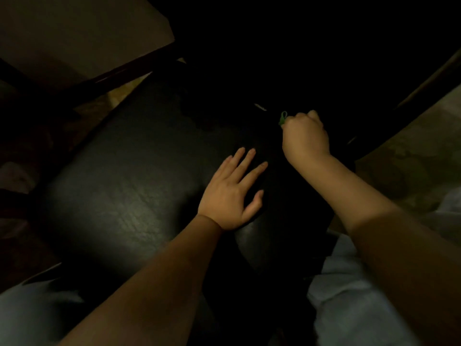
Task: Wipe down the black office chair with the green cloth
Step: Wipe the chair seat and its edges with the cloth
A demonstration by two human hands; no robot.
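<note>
The black office chair (119, 196) fills the middle of the dim view, its leather seat catching some light at lower left. My left hand (230, 193) rests flat on the seat with fingers spread. My right hand (305, 136) is fisted further back, over the dark rear part of the chair. It grips the green cloth (283, 118); only a small green tip shows at the fist's left side, the rest is hidden inside the hand.
A table top with a dark edge (99, 78) stands at upper left, close to the chair. A long dark edge (424, 83) runs diagonally at upper right. Pale floor (411, 151) shows at right. Light trousers (349, 295) are at the bottom.
</note>
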